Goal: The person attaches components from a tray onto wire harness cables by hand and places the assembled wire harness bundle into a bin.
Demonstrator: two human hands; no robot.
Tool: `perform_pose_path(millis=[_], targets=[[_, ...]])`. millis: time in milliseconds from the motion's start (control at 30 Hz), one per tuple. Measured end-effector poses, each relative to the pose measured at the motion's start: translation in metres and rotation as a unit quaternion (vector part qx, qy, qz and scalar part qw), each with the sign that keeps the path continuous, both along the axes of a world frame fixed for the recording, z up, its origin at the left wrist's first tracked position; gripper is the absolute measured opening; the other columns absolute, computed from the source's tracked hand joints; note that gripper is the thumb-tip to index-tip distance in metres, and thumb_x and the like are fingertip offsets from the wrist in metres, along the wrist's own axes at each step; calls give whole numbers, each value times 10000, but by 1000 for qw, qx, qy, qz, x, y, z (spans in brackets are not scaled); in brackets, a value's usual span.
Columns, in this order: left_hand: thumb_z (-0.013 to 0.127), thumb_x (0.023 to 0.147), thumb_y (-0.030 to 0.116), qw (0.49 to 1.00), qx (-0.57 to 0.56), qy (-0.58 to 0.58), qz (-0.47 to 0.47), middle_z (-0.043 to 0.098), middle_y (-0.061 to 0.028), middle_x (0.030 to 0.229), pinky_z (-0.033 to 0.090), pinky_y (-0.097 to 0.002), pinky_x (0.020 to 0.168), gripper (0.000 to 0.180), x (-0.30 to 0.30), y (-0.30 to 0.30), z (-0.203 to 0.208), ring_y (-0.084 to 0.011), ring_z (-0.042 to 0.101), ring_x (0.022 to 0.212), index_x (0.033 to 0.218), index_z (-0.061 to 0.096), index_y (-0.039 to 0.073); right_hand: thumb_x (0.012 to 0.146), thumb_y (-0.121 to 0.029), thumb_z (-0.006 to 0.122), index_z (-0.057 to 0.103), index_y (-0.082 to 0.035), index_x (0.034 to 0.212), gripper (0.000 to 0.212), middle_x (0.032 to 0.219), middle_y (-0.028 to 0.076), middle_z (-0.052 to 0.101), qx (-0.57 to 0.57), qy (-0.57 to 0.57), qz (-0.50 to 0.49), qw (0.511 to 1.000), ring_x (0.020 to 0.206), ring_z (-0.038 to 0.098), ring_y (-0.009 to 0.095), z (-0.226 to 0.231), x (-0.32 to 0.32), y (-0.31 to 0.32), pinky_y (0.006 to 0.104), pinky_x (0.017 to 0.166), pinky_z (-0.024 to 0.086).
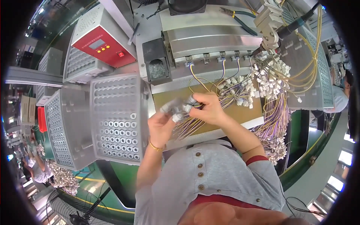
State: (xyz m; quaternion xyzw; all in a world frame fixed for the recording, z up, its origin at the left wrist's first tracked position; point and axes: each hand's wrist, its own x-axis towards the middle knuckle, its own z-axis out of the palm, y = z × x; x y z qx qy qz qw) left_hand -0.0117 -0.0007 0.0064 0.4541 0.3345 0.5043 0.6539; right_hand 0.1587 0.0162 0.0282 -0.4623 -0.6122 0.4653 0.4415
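Pinching a small, blurry grey piece (181,106) with the right hand (210,109), above the flat brown tabletop (161,99). Cannot tell about the blurred left hand (160,128), just beside it. Could drop the piece by pinching loosely, or snag thin purple-and-yellow wires (190,128) by tugging.

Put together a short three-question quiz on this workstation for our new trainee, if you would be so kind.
1. True or false: the pliers lie apart from the right hand.
2. Which wrist wears the yellow bracelet?
A) left
B) right
C) both
3. Fill in: the connectors on the bundled wires are mostly ____ in colour.

Key: 1 true; 2 A; 3 white.
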Motion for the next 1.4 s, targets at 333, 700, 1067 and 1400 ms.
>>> perform_pose_path(millis=[333, 700, 1067, 1400], targets=[[575, 752, -34, 997, 40, 60, 29, 551, -99, 1037, 453, -252, 750, 288, 10, 1, 6, -150, 537, 893, 1035, 529, -69, 588, -64, 626, 494, -25, 619, 141, 485, 80, 407, 135, -102, 48, 984, 400, 390, 190, 11, 12, 3, 275, 396, 320], [513, 804, 67, 990, -121, -53, 43, 588, -63, 894, 397, -197, 491, 208, 29, 13, 7, -89, 512, 649, 991, 560, -11, 702, -120, 594, 537, 12, 733, 147, 628, 6, 548, -93, -3, 12, 996, 565, 462, 69, -16, 7, -3, 228, 498, 388], [529, 803, 83, 995, -81, 4, 59, 557, -77, 1016, 466, -267, 671, 297, 5, 20, -29, -152, 545, 851, 1080, 504, -21, 695, -9, 513, 489, -14, 668, 36, 575, 26, 507, -111, 193, -306, 926, 407, 437, 71, -23, 38, 37, 194, 362, 312], [575, 758, 39, 959, 33, 256, 116, 578, -55, 957, 430, -237, 678, 283, -32, 32, -70, -127, 542, 802, 1038, 553, 8, 725, -17, 491, 453, 30, 685, 72, 627, 99, 551, -87, 231, -329, 912, 429, 525, 155, -20, 22, 46, 245, 418, 446]])
